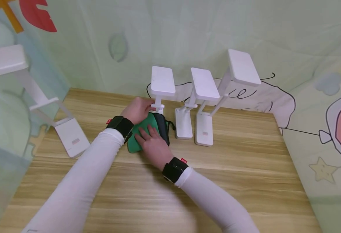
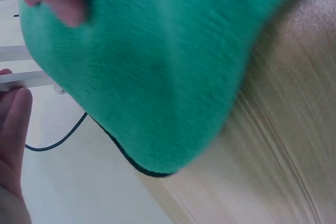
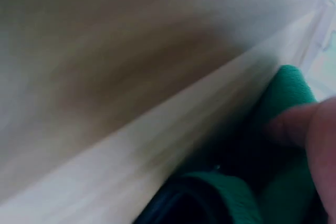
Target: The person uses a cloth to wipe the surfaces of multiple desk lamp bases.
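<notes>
A white folding desk lamp stands at the back of the table, near its middle. Its hinge bar is pinched between the thumb and finger of my left hand. In front of this lamp lies a green plush cloth with a black edge, a dark side and a black cord, covering the lamp's base. My right hand rests on the cloth with fingers spread and pressing down. The right wrist view, partly blurred, shows a finger against the green fabric and a folded dark rim.
Two more white lamps, one and a taller one, stand close on the right. Another white lamp is at the far left. A printed curtain borders the wood-grain table.
</notes>
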A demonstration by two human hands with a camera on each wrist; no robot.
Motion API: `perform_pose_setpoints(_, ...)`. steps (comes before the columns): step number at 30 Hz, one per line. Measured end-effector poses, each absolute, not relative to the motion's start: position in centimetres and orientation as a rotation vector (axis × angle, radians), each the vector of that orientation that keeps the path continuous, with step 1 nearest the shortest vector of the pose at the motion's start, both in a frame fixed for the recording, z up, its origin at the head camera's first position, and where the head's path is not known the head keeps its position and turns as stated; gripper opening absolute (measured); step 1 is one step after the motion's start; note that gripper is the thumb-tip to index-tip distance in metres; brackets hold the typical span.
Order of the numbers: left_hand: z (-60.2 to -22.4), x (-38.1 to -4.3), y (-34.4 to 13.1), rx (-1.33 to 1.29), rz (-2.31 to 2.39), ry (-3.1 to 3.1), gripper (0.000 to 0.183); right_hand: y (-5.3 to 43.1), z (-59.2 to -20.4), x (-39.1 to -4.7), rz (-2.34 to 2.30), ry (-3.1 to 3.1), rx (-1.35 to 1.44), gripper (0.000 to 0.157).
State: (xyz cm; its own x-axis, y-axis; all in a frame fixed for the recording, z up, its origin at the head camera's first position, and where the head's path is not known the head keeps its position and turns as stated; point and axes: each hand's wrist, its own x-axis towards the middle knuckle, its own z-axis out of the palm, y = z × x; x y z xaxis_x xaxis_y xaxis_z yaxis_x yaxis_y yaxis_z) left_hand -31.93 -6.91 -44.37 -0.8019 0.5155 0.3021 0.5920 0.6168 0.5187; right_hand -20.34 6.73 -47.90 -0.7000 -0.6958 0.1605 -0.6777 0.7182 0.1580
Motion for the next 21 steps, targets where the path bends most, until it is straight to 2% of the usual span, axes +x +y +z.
perform_pose_setpoints(5,-44.2,-31.9,-6.9,-0.927,-0.927,-2.757,0.011,6.8,-47.4,-21.8,-0.078,-2.786,1.163,0.041)
perform_pose_setpoints(12,-43.7,-31.8,-6.9,-0.912,-0.925,-2.804,0.012,7.1,-47.3,-23.6,-0.089,-2.777,1.022,0.040)
perform_pose_setpoints(21,-43.9,-31.9,-7.0,-0.920,-0.958,-2.758,0.011,7.4,-46.2,-20.4,-0.040,-2.927,0.964,0.043)
